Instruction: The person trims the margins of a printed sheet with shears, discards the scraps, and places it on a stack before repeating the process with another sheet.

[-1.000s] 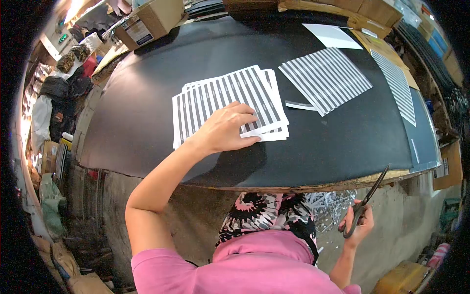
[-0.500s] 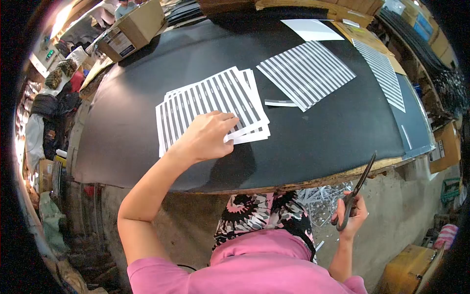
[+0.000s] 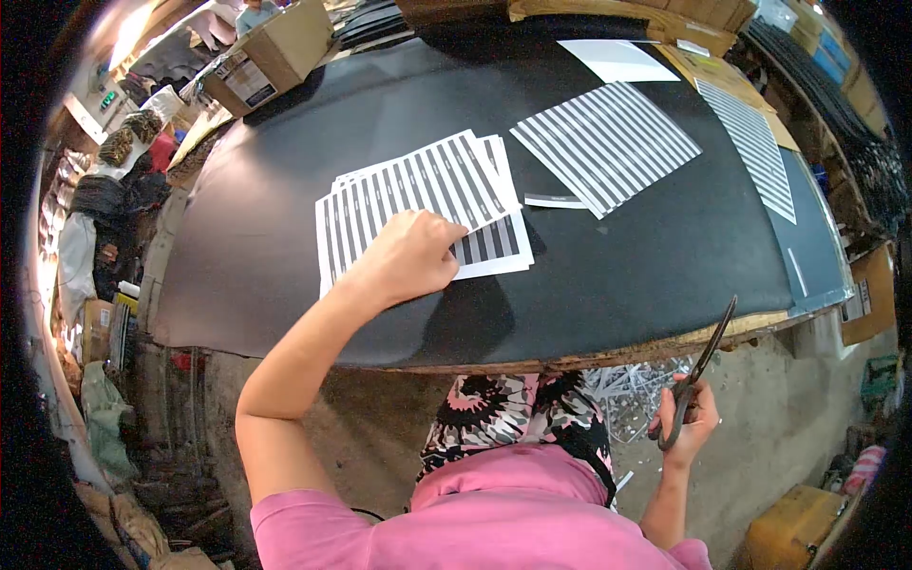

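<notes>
A stack of white paper sheets with black stripes [image 3: 408, 180] lies on the black-topped table. My left hand [image 3: 408, 255] is over its near edge, fingers curled and closed on the margin of the top sheet; the thumb is hidden. Below that sheet's lower right edge, darker stripes of a sheet underneath [image 3: 494, 245] show. Off the table's near edge, low on the right, my right hand [image 3: 692, 423] holds black scissors [image 3: 701, 366] by the handles, blades pointing up and looking closed together.
Right of the stack are a loose strip [image 3: 556, 201] and another striped sheet [image 3: 608, 147]. A white sheet [image 3: 617, 60] and a further striped sheet [image 3: 750, 147] lie beyond. A cardboard box [image 3: 271, 57] stands at the far left. Paper scraps [image 3: 632, 394] litter the floor.
The top sheet's near right edge has shifted up and away, uncovering more of the sheet below. My left hand stays at the stack; my right hand still holds the scissors. The view has shifted slightly.
</notes>
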The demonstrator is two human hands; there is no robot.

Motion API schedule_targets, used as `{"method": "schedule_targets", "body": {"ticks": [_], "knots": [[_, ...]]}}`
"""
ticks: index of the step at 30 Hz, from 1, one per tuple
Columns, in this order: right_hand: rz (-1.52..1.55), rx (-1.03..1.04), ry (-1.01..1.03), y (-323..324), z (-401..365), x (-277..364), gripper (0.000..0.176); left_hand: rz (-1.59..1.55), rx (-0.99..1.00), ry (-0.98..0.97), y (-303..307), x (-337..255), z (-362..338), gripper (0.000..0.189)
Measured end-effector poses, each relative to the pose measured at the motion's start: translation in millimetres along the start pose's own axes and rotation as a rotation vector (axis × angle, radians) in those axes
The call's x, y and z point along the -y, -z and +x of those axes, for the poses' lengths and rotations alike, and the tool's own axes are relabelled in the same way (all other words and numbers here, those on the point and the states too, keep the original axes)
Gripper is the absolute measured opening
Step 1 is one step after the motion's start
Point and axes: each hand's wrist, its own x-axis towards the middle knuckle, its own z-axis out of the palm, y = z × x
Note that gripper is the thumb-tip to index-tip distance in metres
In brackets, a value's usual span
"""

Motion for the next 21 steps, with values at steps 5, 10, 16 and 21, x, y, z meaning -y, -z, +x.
{"method": "schedule_targets", "body": {"ticks": [5, 10, 16, 21], "knots": [[-0.032, 0.033, 0.038, -2.8, 1.6, 6.3, 0.022, -0.087, -0.227, 0.136, -17.0, -6.4, -11.3, 0.015], [0.079, 0.1, 0.007, -10.3, 2.6, 15.4, 0.024, -0.154, -0.437, 0.187, -14.7, -9.4, -22.7, 0.01], [0.221, 0.237, -0.076, -32.0, 3.7, 39.0, 0.026, -0.236, -0.445, 0.267, -12.7, -15.2, -33.7, 0.008], [0.196, 0.372, -0.099, -53.1, 0.3, 61.4, 0.025, -0.337, -0.26, 0.229, -13.0, -27.2, -46.8, 0.021]]}}
